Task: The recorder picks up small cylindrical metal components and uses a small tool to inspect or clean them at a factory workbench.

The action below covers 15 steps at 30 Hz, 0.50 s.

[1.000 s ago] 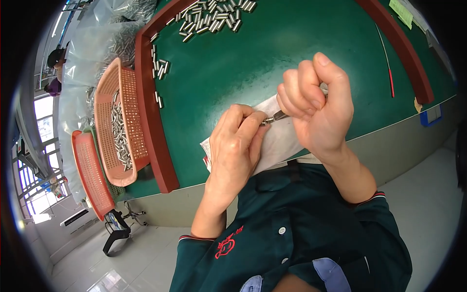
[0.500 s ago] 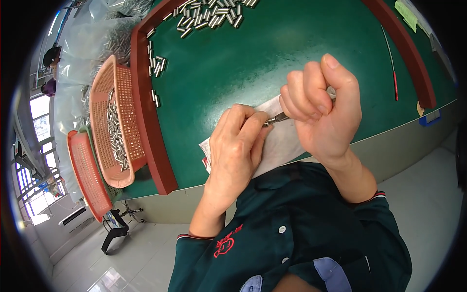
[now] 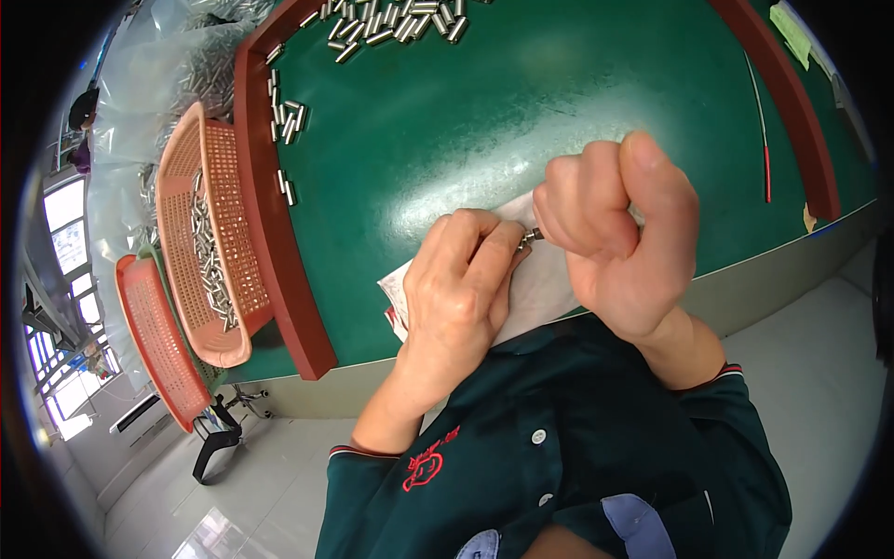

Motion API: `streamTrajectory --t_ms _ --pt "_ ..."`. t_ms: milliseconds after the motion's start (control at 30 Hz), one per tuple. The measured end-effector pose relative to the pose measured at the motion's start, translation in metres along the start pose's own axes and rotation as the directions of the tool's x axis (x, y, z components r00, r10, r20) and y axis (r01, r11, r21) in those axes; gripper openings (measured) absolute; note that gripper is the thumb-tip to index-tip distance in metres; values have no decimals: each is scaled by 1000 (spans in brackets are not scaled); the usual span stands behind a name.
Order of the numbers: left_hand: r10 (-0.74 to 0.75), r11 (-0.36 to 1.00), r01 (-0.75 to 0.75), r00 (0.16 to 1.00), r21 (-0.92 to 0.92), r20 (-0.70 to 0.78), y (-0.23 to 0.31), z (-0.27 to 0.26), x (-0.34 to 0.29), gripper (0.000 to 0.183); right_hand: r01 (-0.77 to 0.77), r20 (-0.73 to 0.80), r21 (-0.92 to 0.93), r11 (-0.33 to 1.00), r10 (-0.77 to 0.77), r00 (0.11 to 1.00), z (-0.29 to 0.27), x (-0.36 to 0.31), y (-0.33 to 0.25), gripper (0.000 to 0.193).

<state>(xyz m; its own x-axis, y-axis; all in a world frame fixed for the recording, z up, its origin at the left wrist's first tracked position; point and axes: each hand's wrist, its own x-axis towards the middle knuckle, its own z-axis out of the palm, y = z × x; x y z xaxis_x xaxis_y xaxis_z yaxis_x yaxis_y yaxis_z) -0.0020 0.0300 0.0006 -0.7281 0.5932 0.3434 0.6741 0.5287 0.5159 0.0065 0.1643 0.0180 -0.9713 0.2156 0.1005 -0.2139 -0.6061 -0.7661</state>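
Observation:
My left hand [image 3: 458, 284] is closed, pinching a small shiny metal part [image 3: 525, 242] between thumb and forefinger over a white cloth [image 3: 545, 296]. To its right my right hand [image 3: 622, 238] is curled into a fist around a hand tool whose handle is mostly hidden. Only a short bit of its dark metal shaft [image 3: 536, 234] shows between the fist and the part, so its exact kind is unclear. The right thumb points up and away from the fingers. Both hands are near the front edge of the green table [image 3: 447, 121].
Many metal cylinders [image 3: 400, 23] lie in a pile at the far side, with several more along the left red-brown rail [image 3: 279, 252]. Beyond it stand a pink basket [image 3: 244, 252] of metal pins and a red basket [image 3: 149, 317]. A red-handled thin rod [image 3: 767, 172] lies by the right rail [image 3: 792, 102].
My right fist has come down closer to my left fingers, and less of the tool's shaft shows between them. The left hand keeps its pinch; the whole view has shifted slightly.

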Motion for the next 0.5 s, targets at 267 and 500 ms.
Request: streamTrajectory --t_ms 267,500 --pt "30 999 -30 1000 14 -10 -1 -1 0 27 65 103 -98 993 -54 993 9 -4 3 40" --pt "74 996 -72 997 51 -31 3 0 0 22 101 20 -163 981 -99 995 10 -2 7 40"
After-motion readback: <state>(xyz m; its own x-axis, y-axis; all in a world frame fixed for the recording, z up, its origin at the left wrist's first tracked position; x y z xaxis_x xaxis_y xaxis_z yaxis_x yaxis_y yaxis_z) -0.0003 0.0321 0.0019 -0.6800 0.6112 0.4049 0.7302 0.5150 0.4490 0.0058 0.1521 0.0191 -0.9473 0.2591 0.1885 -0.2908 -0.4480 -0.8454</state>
